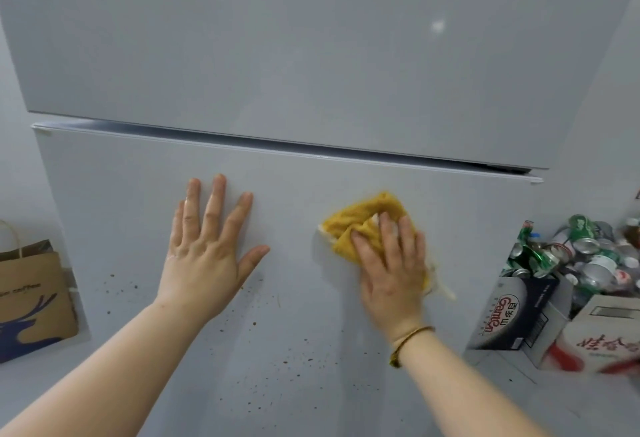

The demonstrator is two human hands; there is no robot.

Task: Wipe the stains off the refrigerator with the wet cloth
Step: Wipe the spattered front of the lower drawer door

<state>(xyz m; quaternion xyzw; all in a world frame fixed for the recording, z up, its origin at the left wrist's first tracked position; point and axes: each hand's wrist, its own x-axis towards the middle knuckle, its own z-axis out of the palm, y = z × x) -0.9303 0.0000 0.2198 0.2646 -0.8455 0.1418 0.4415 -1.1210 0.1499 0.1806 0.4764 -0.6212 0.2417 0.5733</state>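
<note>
Head view: left hand (pixel 207 256) spread flat on the pale grey refrigerator door (pixel 114 187), right hand (pixel 391 263) pressing the crumpled yellow wet cloth (pixel 360 218) flat against it, straight-fingered, just below the door gap. Next?
— Down to the brown speckled stains (pixel 254 323) beneath both hands. Firm overlapping strokes, left bracing.

Much of the yellow cloth (pixel 360 225) is covered by the right hand (pixel 391 270), and its lower edge is smeared by blur. The paper bag (pixel 31 291) is cut off by the left edge and the red-lettered carton (pixel 602 343), also blurred, by the right.
</note>
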